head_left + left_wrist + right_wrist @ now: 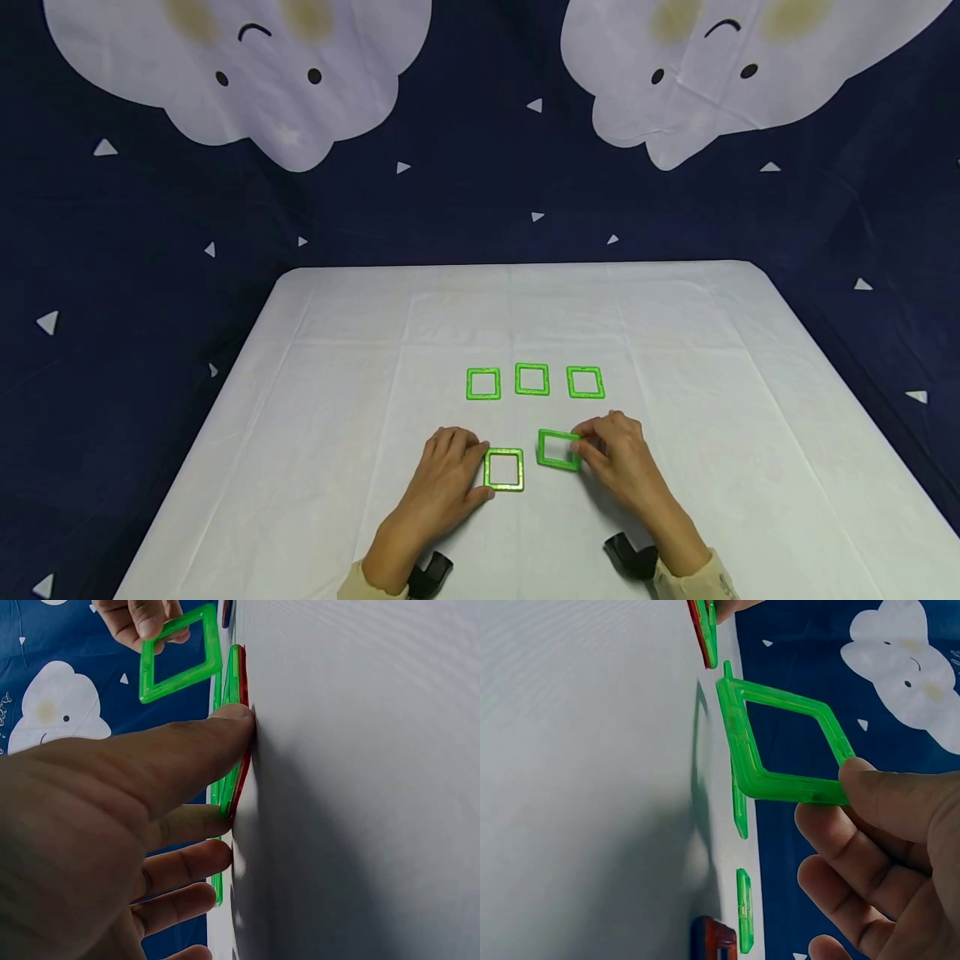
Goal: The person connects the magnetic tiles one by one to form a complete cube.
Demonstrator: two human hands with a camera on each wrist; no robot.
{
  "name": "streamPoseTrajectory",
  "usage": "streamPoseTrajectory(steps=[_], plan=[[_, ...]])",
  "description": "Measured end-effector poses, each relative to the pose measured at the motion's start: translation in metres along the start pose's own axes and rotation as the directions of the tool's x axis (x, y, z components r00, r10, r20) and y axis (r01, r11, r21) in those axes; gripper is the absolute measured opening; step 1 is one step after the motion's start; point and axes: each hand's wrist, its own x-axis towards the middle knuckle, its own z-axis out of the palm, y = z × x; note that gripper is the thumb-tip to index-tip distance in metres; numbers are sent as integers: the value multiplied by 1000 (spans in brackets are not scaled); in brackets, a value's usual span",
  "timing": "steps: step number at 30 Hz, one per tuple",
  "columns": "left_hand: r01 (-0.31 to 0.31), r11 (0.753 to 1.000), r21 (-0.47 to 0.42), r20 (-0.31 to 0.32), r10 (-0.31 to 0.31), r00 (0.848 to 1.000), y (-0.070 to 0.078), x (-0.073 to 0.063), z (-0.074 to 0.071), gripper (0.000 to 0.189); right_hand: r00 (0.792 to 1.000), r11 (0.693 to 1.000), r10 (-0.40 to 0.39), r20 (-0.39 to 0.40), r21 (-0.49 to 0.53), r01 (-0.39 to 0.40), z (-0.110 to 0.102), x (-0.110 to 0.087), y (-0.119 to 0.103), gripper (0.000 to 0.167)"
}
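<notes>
A white-topped table (337, 400) carries three green square frames (532, 392) in a row and, nearer, a green-and-red frame (504, 452)

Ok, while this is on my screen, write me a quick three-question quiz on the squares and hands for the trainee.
1. How many green squares lie in the row at the far side of the work, on the white table?
2. True or false: the square in the right hand lies flat on the table.
3. Which colour shows on the table side of the green frame at the left hand? A) blue B) red C) yellow

Key:
1. Three.
2. False; it is held tilted, off the surface.
3. B; the left wrist view shows a red layer there.
</notes>
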Motion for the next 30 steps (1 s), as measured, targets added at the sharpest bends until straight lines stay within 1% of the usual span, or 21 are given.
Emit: streamPoseTrajectory(steps=[4, 9, 16, 23, 30], plan=[[-9, 1000, -3, -8, 9, 1000, 2, 0, 1, 57, 1000, 1000, -6, -18, 10, 6, 0, 2, -2, 18], [-8, 1000, -6, 12, 8, 1000, 6, 1, 2, 57, 999, 1000, -10, -37, 28, 11, 1, 6, -6, 18], [-5, 1000, 7, 27, 5, 1000, 11, 2, 2, 57, 997, 997, -53, -62, 54, 57, 5, 12, -12, 20], [-9, 1000, 26, 36, 8, 999, 14, 4, 1, 58, 998, 997, -50, -41, 51, 52, 10, 17, -17, 19], [-9, 999, 39, 39, 7, 999, 14, 5, -1, 58, 996, 996, -77, -34, 52, 79, 17, 19, -20, 21]])
